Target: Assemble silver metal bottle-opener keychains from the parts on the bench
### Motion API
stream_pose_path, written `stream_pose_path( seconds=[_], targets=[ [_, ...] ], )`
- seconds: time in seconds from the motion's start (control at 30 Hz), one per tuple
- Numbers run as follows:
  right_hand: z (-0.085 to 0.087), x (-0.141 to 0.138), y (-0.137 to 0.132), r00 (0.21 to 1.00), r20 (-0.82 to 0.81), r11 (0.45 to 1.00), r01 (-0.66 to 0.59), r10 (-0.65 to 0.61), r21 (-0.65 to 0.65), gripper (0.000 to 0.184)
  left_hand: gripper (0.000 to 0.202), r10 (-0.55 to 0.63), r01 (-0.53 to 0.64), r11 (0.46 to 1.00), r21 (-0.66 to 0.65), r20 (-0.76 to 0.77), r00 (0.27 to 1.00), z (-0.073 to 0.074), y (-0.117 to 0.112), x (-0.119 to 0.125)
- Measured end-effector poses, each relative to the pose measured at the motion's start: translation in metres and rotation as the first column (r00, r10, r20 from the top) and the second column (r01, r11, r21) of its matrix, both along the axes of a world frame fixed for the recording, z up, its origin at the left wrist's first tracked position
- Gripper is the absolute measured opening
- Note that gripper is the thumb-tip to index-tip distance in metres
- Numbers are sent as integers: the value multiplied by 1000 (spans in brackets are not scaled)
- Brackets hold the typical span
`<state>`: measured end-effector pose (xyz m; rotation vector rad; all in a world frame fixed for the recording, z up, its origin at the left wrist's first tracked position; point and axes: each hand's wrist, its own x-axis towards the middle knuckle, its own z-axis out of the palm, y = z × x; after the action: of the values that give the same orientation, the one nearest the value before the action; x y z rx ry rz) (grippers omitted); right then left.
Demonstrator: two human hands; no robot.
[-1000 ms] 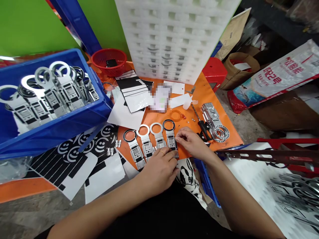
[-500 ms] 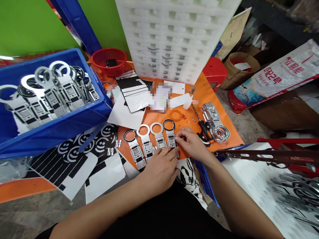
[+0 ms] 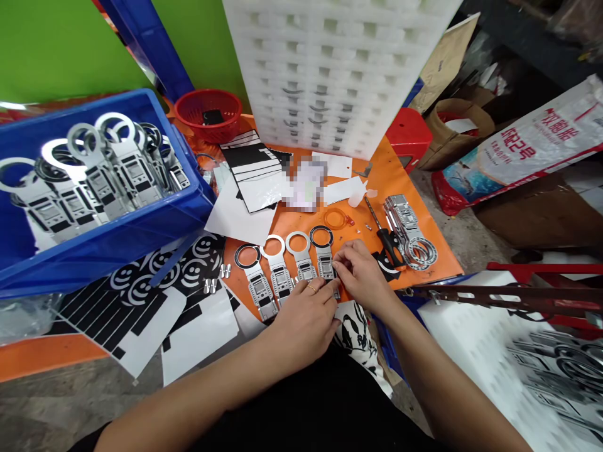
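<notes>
Several silver metal plates with ring-shaped ends lie in a row on the orange table, rings pointing away from me. The rightmost plate (image 3: 325,263) has a black-faced ring. My left hand (image 3: 306,320) rests over its lower end, fingers stretched and lying flat across it. My right hand (image 3: 362,273) is at that plate's right edge, thumb and fingers pinched together; whatever they hold is too small or hidden to make out. Left of the hands lie a plain-ringed plate (image 3: 298,243), another plain-ringed plate (image 3: 281,276) and a plate with a dark ring (image 3: 259,289).
A blue bin (image 3: 108,235) of similar plates stands left, with a red basket (image 3: 207,129) behind. A screwdriver (image 3: 389,242) and stacked plates (image 3: 402,213) lie right. White foam (image 3: 343,75) stands at the back. Sticker sheets (image 3: 141,314) lie left; small silver pieces (image 3: 210,286) sit nearby.
My right hand's fingers have shifted slightly toward me along the rightmost plate's edge, still pinched. My left hand stays on the plate. The view has shifted a little.
</notes>
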<state>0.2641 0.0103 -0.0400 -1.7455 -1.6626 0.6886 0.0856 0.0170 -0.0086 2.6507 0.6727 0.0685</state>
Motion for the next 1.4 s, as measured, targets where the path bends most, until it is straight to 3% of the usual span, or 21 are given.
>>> stream_pose_path(
  seconds=[0.5,0.7,0.8,0.93,1.1,1.27,1.33,1.4],
  targets=[
    [1,-4,-2,999,2,999,40,-40,11,8,30,-2,2,1000,23,16,1000,-3,-1,0],
    [-1,-3,-4,971,-23,971,239,-238,30,14,27,-2,1,1000,25,21,1000,-4,-1,-1],
    [3,-5,-12,978,22,972,202,-206,120,7,26,1,-1,999,32,13,1000,-5,-1,-2],
    [1,-7,-26,977,179,973,76,-117,219,30,28,-2,2,999,35,3,1000,-6,-1,-2],
    [-7,-6,-36,864,503,990,-60,-13,127,49,30,-2,2,1000,10,-8,1000,-4,0,-2],
    [9,-5,-32,727,682,993,-116,79,8,48,26,-8,7,1000,-30,-5,1000,-2,2,-1],
    [15,1,-30,753,646,991,-125,126,-47,49,23,1,0,998,-62,16,1000,-3,3,-2],
    [19,7,-29,871,483,996,-82,86,-28,46,19,39,-28,991,-129,83,996,-3,4,-6]
  ],
)
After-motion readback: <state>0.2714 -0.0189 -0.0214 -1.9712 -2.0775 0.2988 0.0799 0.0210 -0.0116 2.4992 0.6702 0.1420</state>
